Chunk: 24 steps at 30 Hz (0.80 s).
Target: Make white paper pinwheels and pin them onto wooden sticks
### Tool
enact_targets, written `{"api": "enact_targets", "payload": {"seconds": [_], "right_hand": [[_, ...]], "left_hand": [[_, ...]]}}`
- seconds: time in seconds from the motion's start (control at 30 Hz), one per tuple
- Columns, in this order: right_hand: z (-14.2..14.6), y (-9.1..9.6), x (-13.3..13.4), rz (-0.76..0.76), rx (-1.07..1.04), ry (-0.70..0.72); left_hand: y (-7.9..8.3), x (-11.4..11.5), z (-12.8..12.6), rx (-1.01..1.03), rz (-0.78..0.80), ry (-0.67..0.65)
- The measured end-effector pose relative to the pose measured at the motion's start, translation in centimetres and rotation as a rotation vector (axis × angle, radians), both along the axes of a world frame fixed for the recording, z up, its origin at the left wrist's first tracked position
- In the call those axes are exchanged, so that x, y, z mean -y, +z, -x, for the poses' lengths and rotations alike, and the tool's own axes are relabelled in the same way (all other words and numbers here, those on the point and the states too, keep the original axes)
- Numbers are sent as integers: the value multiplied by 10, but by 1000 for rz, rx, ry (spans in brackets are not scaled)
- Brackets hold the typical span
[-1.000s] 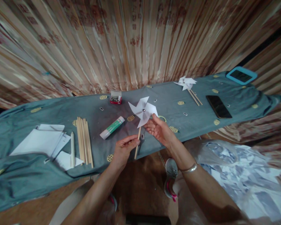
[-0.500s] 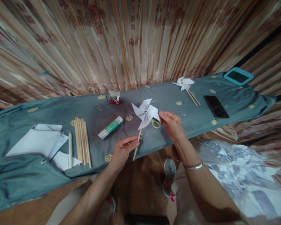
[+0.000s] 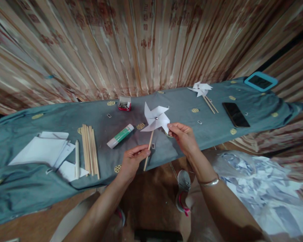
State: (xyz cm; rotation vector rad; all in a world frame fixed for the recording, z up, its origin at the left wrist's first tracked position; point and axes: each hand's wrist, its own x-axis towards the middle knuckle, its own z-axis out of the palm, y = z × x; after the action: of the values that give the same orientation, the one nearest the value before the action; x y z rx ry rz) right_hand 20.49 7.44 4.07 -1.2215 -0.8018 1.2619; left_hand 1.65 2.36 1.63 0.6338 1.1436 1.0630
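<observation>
A white paper pinwheel [image 3: 155, 117] with a silver pin at its centre is held up over the cloth-covered table. Its wooden stick [image 3: 148, 153] is pinched between the thumb and fingers of my left hand [image 3: 135, 159]. My right hand [image 3: 183, 137] has its thumb and forefinger closed on the tip of one paper blade. Behind that hand, a yellowish ring shape is mostly hidden. A glue stick [image 3: 120, 136] with a green label lies to the left of the pinwheel. Beyond it stands a small open red box [image 3: 125, 105] of metal pins.
Wooden sticks [image 3: 90, 151], a white pen-like tool [image 3: 77, 159] and paper sheets [image 3: 40, 149] lie at left. Finished pinwheels [image 3: 201, 89], a phone [image 3: 235, 115] and a blue-framed device [image 3: 261, 81] are at right. A plastic bag of paper scraps [image 3: 262, 191] sits below the table's right side.
The pinwheel's blades have turned about the pin. My right hand has shifted slightly down and left with a blade tip. My left hand keeps its hold on the stick.
</observation>
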Motion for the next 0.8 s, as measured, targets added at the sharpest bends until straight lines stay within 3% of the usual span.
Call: {"api": "enact_targets", "payload": {"seconds": [0.8], "right_hand": [[21, 1, 14, 37, 15, 125]], "left_hand": [[-1, -1, -2, -32, -22, 8]]}}
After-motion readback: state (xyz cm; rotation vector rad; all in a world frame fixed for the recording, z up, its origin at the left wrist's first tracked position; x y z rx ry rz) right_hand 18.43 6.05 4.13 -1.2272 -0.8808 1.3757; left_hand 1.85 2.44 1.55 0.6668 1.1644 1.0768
